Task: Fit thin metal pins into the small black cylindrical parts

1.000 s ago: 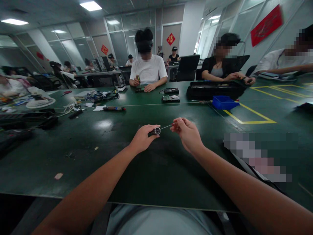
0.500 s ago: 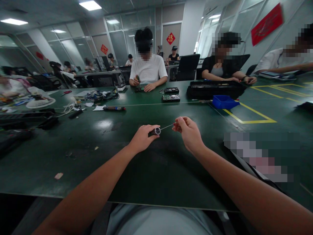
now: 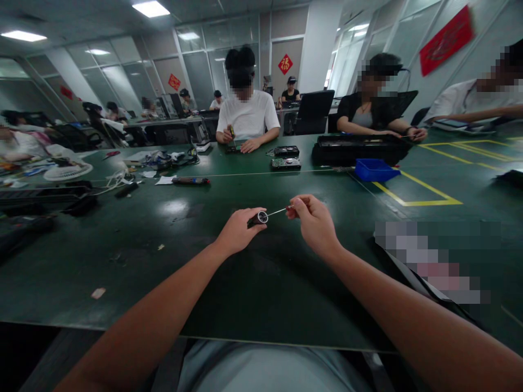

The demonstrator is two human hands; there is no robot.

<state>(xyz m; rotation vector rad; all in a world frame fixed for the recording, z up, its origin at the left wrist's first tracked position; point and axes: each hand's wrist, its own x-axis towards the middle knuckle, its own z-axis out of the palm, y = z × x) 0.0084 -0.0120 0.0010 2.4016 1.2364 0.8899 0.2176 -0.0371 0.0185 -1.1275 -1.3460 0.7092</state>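
Hands drawing a thin wire from a small spool

Fingers of the left hand (image 3: 238,231) are closed around a small dark cylindrical spool with a silvery round end (image 3: 259,218), which is held just above the dark green table surface (image 3: 171,261), near its middle and straight ahead of the person. From the spool's bright end a thin, pale metallic wire (image 3: 277,211) runs up and to the right, taut or nearly so, into the right hand (image 3: 314,222). There the thumb and forefinger are pinched together on the wire's far end; the other fingers are curled loosely behind them. The two hands are near each other but not touching — only the wire joins them.

Across the table a person in a white T-shirt (image 3: 247,117) is bent over a small workpiece, and two flat circuit-board assemblies (image 3: 285,157) lie beside that place. Further right sit a long black tray (image 3: 356,149) and, just in front of it, a blue plastic bin (image 3: 373,170).

Risk is judged to lie chiefly in the wire itself. Being so fine, it could be kinked or snapped if pulled at a sharp angle to the spool, and it could slip out of the pinch if the grip is eased. If the spool is allowed to turn freely in the left fingers, loose coils could spill and tangle.
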